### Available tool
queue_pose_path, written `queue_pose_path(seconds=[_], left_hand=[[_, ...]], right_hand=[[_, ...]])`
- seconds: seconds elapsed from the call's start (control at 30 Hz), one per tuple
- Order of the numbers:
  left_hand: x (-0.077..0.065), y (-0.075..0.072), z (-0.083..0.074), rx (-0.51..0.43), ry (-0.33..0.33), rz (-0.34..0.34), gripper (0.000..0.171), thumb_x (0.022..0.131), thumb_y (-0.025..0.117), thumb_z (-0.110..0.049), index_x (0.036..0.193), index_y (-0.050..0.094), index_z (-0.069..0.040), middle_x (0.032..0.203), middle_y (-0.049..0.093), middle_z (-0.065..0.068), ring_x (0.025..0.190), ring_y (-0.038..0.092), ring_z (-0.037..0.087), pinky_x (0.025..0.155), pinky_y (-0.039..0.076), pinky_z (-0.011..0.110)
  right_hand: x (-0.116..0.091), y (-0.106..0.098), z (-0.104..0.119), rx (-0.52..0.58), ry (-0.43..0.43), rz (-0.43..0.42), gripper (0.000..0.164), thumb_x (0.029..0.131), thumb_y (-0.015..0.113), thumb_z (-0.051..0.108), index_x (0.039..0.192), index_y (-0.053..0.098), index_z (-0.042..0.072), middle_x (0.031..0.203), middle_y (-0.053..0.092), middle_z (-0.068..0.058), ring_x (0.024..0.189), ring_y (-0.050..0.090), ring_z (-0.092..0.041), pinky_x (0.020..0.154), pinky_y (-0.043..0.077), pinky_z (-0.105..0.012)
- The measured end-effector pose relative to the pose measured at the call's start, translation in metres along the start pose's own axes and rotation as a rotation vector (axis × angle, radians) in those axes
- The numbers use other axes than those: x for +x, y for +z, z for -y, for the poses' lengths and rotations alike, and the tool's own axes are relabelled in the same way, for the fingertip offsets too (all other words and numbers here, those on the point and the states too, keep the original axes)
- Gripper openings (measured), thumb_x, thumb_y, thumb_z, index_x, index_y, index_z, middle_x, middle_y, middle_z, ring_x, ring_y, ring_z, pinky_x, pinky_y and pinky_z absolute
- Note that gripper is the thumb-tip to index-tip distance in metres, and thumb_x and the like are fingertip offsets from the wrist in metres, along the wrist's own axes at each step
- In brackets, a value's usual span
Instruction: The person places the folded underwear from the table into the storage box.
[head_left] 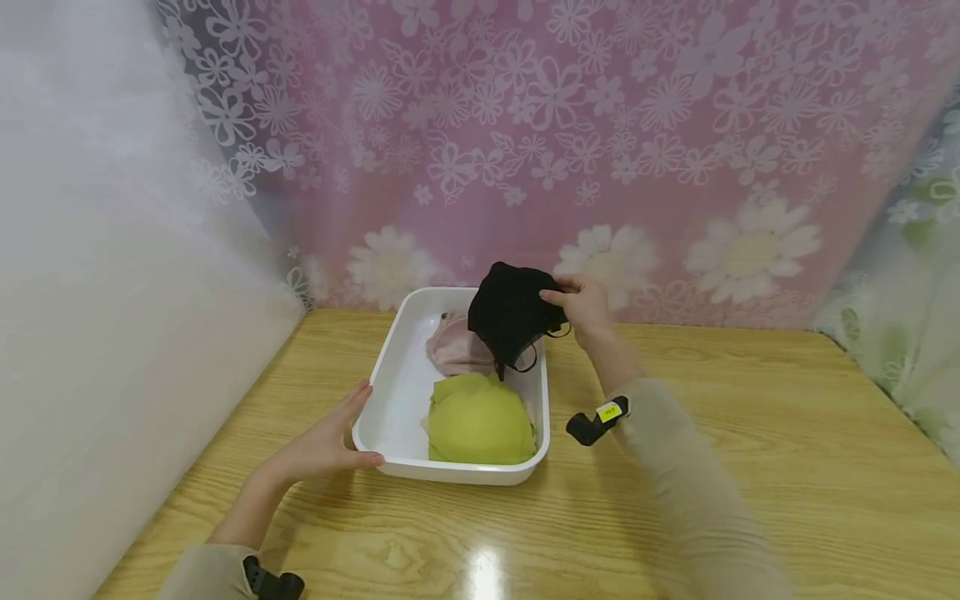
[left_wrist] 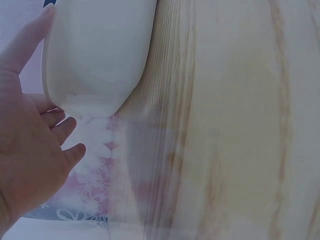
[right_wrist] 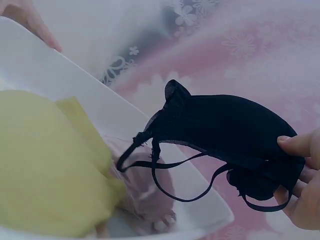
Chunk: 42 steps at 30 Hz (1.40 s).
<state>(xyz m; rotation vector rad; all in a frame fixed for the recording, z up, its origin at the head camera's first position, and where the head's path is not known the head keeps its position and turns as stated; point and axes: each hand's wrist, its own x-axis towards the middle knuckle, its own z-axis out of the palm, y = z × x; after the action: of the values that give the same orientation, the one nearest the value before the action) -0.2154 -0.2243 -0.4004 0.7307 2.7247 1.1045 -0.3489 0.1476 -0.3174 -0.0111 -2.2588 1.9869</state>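
Observation:
A black bra (head_left: 512, 312) with thin straps hangs over the far right part of a white plastic tray (head_left: 390, 408). My right hand (head_left: 587, 307) pinches its right side between thumb and fingers; the straps dangle loose in the right wrist view. Inside the tray, a yellow-green bra (head_left: 480, 421) lies at the near end. Behind it is a pale pink garment (head_left: 457, 346), partly hidden by the black bra. At the tray's near left corner, my left hand (head_left: 326, 442) holds the rim, thumb on the front side and fingers along the left side.
The tray stands on a wood-grain table (head_left: 712, 467). A pink flowered curtain (head_left: 525, 150) hangs along the table's back edge. To the left is a white sheet-like wall (head_left: 112, 292), and a pale flowered curtain (head_left: 900, 308) borders the right side.

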Motion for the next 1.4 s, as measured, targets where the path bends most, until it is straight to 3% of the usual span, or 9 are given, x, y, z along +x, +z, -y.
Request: queue_pose_path(seconds=[0.3, 0.63, 1.1, 1.4], left_hand=[[0.001, 0.0, -0.001, -0.001, -0.007, -0.001, 0.106, 0.076, 0.074, -0.04, 0.147, 0.008, 0.002, 0.154, 0.001, 0.017, 0.137, 0.003, 0.041, 0.103, 0.014, 0.062], [0.002, 0.001, -0.001, -0.013, -0.007, -0.009, 0.107, 0.075, 0.076, -0.039, 0.147, 0.009, 0.003, 0.153, 0.003, 0.019, 0.138, 0.004, 0.039, 0.105, 0.014, 0.06], [0.0, 0.001, 0.0, -0.013, -0.02, 0.0, 0.106, 0.076, 0.075, -0.038, 0.148, 0.008, 0.001, 0.154, 0.001, 0.017, 0.137, 0.003, 0.042, 0.103, 0.013, 0.062], [0.0, 0.001, -0.001, -0.011, -0.027, 0.0, 0.107, 0.076, 0.075, -0.04, 0.148, 0.008, 0.0, 0.154, 0.001, 0.017, 0.137, 0.002, 0.041, 0.104, 0.013, 0.062]], right_hand=[[0.008, 0.04, -0.012, 0.02, 0.074, -0.03, 0.039, 0.085, 0.068, 0.01, 0.122, 0.059, 0.003, 0.123, 0.055, -0.013, 0.114, 0.052, -0.027, 0.096, 0.041, -0.037], [0.009, 0.063, -0.027, -0.117, 0.068, -0.012, 0.036, 0.087, 0.066, 0.01, 0.122, 0.059, 0.005, 0.125, 0.054, -0.014, 0.115, 0.051, -0.029, 0.095, 0.043, -0.039], [0.011, 0.058, -0.041, -0.375, -0.008, 0.066, 0.033, 0.086, 0.066, 0.007, 0.118, 0.062, 0.0, 0.116, 0.061, -0.017, 0.106, 0.056, -0.03, 0.086, 0.047, -0.038], [0.012, 0.045, -0.043, -0.313, -0.105, 0.038, 0.029, 0.084, 0.065, 0.001, 0.112, 0.061, -0.009, 0.105, 0.064, -0.022, 0.09, 0.063, -0.031, 0.074, 0.052, -0.031]])
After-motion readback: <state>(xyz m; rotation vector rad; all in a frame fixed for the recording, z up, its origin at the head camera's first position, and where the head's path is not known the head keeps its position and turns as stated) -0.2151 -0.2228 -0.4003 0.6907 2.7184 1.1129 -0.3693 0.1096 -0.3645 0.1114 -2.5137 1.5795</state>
